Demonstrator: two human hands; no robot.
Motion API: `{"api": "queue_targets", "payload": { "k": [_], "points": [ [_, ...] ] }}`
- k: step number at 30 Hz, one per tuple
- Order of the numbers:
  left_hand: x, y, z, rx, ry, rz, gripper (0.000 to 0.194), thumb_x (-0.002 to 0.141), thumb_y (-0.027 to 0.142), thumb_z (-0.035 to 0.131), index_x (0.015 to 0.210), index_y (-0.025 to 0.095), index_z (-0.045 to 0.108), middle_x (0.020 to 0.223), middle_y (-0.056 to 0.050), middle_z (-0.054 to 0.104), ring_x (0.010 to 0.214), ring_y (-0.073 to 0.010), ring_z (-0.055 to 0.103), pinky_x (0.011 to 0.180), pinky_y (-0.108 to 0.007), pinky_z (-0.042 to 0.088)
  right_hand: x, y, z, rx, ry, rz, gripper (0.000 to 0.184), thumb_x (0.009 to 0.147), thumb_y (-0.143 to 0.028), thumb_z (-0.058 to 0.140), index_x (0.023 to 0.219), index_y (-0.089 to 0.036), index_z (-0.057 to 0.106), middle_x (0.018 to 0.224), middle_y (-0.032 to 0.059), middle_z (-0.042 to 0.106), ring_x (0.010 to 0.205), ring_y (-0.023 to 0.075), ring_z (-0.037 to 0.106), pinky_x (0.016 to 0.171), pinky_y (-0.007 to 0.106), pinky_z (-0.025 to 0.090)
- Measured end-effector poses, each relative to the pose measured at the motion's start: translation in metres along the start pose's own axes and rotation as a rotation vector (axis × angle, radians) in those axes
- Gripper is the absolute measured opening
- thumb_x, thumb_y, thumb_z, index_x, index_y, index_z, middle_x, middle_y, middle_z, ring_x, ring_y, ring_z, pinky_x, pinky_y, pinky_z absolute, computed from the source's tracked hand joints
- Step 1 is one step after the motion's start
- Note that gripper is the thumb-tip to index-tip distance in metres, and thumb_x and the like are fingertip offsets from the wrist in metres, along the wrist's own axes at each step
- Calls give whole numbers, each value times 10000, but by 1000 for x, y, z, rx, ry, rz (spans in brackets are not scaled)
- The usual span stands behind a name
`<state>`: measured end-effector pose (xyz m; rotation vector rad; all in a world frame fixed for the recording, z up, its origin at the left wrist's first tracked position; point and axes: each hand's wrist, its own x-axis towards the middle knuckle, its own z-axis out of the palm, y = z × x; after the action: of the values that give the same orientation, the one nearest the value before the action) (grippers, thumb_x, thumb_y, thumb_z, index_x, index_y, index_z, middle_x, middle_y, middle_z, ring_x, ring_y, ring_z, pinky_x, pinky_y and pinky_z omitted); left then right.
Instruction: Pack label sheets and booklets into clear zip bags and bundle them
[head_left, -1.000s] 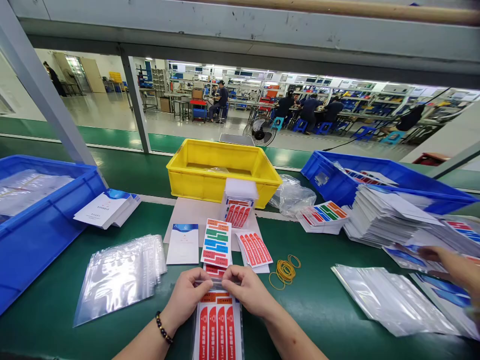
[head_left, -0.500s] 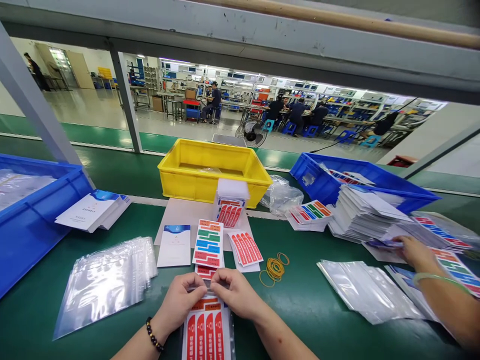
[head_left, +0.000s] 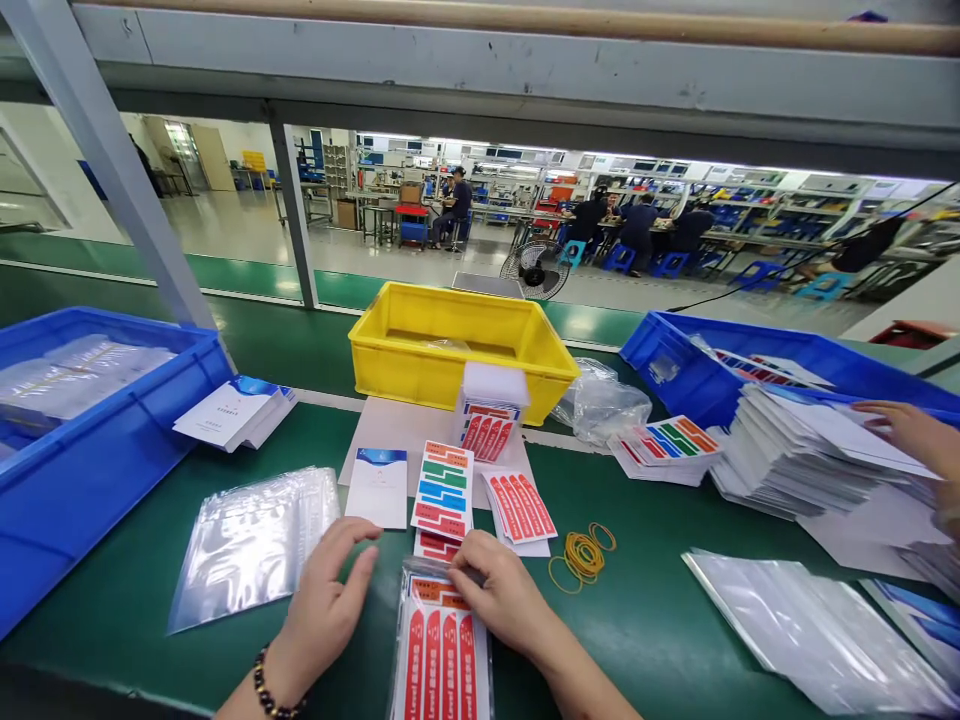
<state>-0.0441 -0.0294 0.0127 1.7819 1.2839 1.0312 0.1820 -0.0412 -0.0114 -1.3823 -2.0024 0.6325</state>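
Note:
In front of me lies a clear plastic bag (head_left: pixel 441 640) with red and orange sticker sheets inside. My right hand (head_left: pixel 499 590) has its fingers pinched at the bag's upper right edge. My left hand (head_left: pixel 330 585) is off the bag, fingers apart and holding nothing, beside a stack of empty clear bags (head_left: pixel 251 545). Just beyond the bag are a pile of multicoloured sticker sheets (head_left: pixel 442 485), a white booklet with a blue top (head_left: pixel 377 490) and a pile of red sticker sheets (head_left: pixel 519 507).
Yellow rubber bands (head_left: pixel 583 558) lie to the right. A yellow bin (head_left: pixel 457 365) stands at the back, with blue bins (head_left: pixel 112 480) on either side. At the right, a co-worker's hand (head_left: pixel 911 435) touches a tall paper stack (head_left: pixel 810 450), near more clear bags (head_left: pixel 810 620).
My left hand has let go of the bag's top edge and moved left, its fingers opening. My right hand stays at the bag. The co-worker's hand has shifted onto the paper stack.

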Motion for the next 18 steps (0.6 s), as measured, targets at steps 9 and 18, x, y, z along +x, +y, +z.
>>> {"api": "queue_targets", "payload": {
  "k": [9, 18],
  "points": [
    [8, -36, -87, 816, -177, -560, 331, 764, 490, 408, 558, 231, 396, 532, -14, 552, 528, -208, 510, 496, -276, 281, -3, 9, 9, -310, 101, -108, 139, 791, -106, 495, 678, -176, 535, 719, 55, 549, 697, 186, 479, 615, 296, 359],
    [3, -41, -86, 690, -237, -464, 270, 781, 342, 367, 541, 219, 385, 555, 5, 519, 561, -178, 493, 516, -253, 269, -1, 5, 7, -182, 181, -101, 205, 840, -181, 448, 672, -175, 566, 681, 58, 543, 664, 183, 489, 596, 300, 388]
  ]
}}
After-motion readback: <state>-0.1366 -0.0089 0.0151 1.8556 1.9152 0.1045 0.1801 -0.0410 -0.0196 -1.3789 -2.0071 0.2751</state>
